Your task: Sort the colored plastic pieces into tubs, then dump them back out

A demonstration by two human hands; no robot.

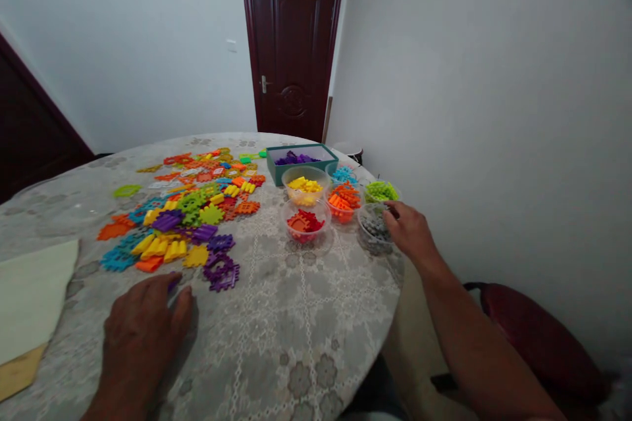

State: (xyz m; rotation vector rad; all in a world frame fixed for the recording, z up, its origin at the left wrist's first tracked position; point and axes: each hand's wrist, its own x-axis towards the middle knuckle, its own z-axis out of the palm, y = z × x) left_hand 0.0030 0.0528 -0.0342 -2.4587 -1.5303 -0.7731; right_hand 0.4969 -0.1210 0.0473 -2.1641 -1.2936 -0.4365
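My left hand (145,322) rests low over the table's near left, thumb and index finger curled about a small purple plastic building piece (172,284), mostly hidden. Beyond it lies a loose pile of notched plastic pieces: purple ones (221,271), yellow ones (160,247), blue ones (121,253) and green ones (197,204). My right hand (411,229) is at the rim of a clear bowl of grey pieces (375,222). Its fingers are bent together over the bowl's right side, and their tips are partly hidden.
Clear bowls hold yellow (303,185), red (305,222), orange (343,200), blue (344,175) and lime-green pieces (382,191). Behind them stands a green box (276,171) with purple pieces. A pale sheet (34,296) lies left. A dark red chair (538,335) stands right, near the wall.
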